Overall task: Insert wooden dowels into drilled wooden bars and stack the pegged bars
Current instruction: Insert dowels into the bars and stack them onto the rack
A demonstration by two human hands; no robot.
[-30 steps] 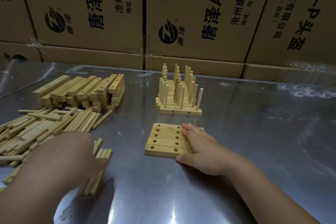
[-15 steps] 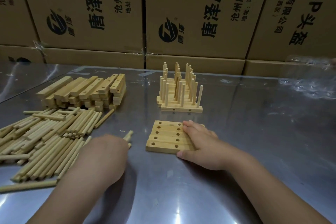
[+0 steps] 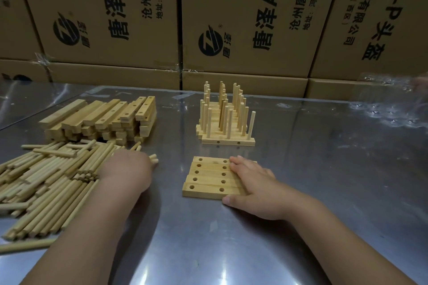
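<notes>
While the five pale, drilled wooden bars (image 3: pixel 208 178) lie flat, side by side, at the lower centre of the frame, their right ends are covered by the right hand (image 3: pixel 252 183). Its fingers (image 3: pixel 240 165) are laid straight and close together across the tops of the bars, and the thumb is stretched along the near edge of the nearest bar, against the shiny metal table (image 3: pixel 324 169). Two holes are seen open in each bar.

At the centre left, the left hand (image 3: pixel 126 171) is seen from the back, placed at the right edge of the loose pile of round wooden dowels (image 3: pixel 46 180). A few dowel ends (image 3: pixel 154 159) are seen protruding just beyond it. Its fingers are hidden, so whether they are spread or closed on those dowels cannot be told.

Above the flat bars, near the middle of the frame, the stack of pegged bars (image 3: pixel 225 122) is set, with its dowels upright. At the upper left, behind the dowel pile, a heap of unpegged wooden bars (image 3: pixel 104 120) is stacked. Brown cardboard boxes printed in black (image 3: pixel 243 18) are lined across the top of the frame, and clear bubble wrap (image 3: pixel 389 104) is seen at the right edge.
</notes>
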